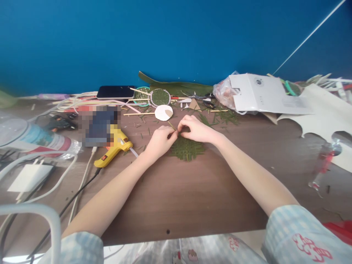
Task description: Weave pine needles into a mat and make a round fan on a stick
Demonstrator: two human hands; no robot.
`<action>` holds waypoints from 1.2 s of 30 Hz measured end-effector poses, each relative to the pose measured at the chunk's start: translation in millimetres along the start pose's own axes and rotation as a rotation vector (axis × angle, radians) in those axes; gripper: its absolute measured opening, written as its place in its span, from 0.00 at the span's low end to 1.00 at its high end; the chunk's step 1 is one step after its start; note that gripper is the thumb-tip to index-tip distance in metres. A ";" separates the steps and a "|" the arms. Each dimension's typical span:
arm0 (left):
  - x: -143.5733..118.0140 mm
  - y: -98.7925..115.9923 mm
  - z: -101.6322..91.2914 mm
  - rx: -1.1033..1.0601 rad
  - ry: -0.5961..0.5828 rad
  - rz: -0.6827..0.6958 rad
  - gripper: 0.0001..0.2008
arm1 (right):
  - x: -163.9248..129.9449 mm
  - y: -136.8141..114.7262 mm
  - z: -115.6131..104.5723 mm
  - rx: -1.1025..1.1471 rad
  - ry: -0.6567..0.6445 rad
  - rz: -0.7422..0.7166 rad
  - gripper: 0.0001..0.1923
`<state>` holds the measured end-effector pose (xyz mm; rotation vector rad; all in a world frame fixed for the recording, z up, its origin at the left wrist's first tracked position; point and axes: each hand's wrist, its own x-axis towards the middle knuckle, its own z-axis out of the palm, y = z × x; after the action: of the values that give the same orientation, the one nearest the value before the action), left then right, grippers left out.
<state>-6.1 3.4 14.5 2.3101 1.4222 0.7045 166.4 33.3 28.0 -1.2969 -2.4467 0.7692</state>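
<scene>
- At the centre of the frame we see the left hand [161, 141] and the right hand [195, 129] meeting over a small woven green mat [187, 149] that lies flat on the brown table [192, 194].
- Both hands pinch a thin leaf strip [172, 125] between fingertips at the mat's upper left edge; the left hand is closed around it from the left, the right from above. Whether the strip is already threaded into the weave, we cannot tell.
- We judge the weave well along: a dense patch of crossed strips already shows below the hands, with loose ends sticking out at its lower edge, so trimming or more strips seem to be left.
- A finished-looking round woven piece [160, 97] in a white ring sits in the upper centre, beside a white disc [164, 112].
- Loose green cuttings [225, 116] lie scattered just right of the hands.
- To the left, a yellow glue gun [114, 147] lies near the left wrist, its nozzle pointing toward the mat, its cable running to the lower left.
- Open room: the bare table below the mat, between the forearms down to the near edge, is free; the right side stays open until the white paper sheets [271, 97] at upper right.
</scene>
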 end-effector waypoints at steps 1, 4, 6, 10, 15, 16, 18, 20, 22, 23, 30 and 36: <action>0.0 0.1 -0.1 -0.003 -0.002 -0.002 0.12 | 0.0 0.1 -0.3 0.011 0.004 -0.010 0.05; -0.1 0.3 -0.5 -0.001 -0.005 -0.004 0.12 | 0.0 -0.1 -1.3 0.039 0.020 -0.038 0.03; 0.0 0.4 -0.8 0.006 -0.006 -0.003 0.12 | -0.1 -0.3 -2.1 0.051 0.032 -0.039 0.04; 0.1 0.5 -0.6 0.016 -0.007 0.002 0.13 | -0.5 0.1 -3.5 0.061 0.027 -0.025 0.09; 0.0 0.7 0.3 0.012 -0.004 -0.004 0.12 | -0.2 1.0 -3.3 0.042 0.001 -0.021 0.09; -0.1 0.7 0.4 0.008 -0.005 0.000 0.12 | -0.1 1.0 -3.3 0.038 0.001 -0.021 0.08; -0.2 0.5 0.4 -0.006 -0.012 0.015 0.12 | 0.2 0.7 -3.9 0.033 0.007 -0.022 0.06; -0.5 0.3 0.2 -0.021 -0.019 0.029 0.10 | 0.2 0.3 -5.7 0.048 0.017 -0.028 0.04; -0.8 -0.2 0.0 -0.025 -0.019 0.030 0.08 | -0.3 -0.3 -8.7 0.084 0.025 -0.025 0.05; -0.9 -0.5 -0.1 -0.024 -0.018 0.029 0.08 | -0.8 -0.5 -10.6 0.107 0.026 -0.010 0.06; -0.9 -1.6 -0.1 -0.010 -0.044 0.025 0.08 | -5.0 3.5 -23.2 0.249 -0.012 0.148 0.07; -2.1 -1.2 0.4 -0.016 -0.057 0.019 0.07 | -4.3 9.6 -24.3 0.178 -0.039 0.151 0.03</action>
<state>-7.5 2.0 13.1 2.3153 1.3658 0.6474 186.7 42.1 42.7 -1.4207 -2.2679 1.0345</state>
